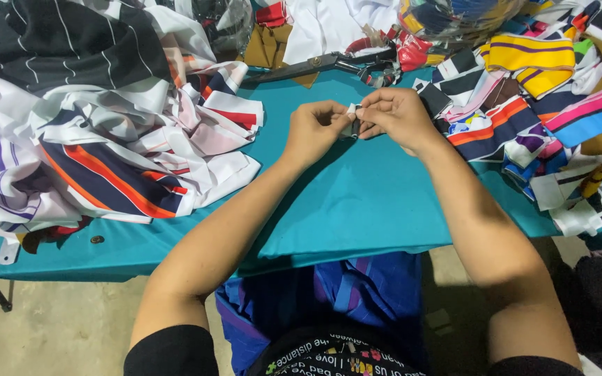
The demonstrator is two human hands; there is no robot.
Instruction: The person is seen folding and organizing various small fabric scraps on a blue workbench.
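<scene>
My left hand [317, 129] and my right hand [397, 115] meet over the middle of the table covered in teal cloth [357, 202]. Together their fingertips pinch a small folded scrap of white and dark fabric [352, 120], held just above the cloth. Most of the scrap is hidden by my fingers.
A big heap of striped fabric pieces [99, 118] covers the table's left side. Another heap of colourful striped strips [545, 104] fills the right. Large black shears [318, 65] lie at the back centre. Blue cloth [343, 292] rests on my lap below the table's near edge.
</scene>
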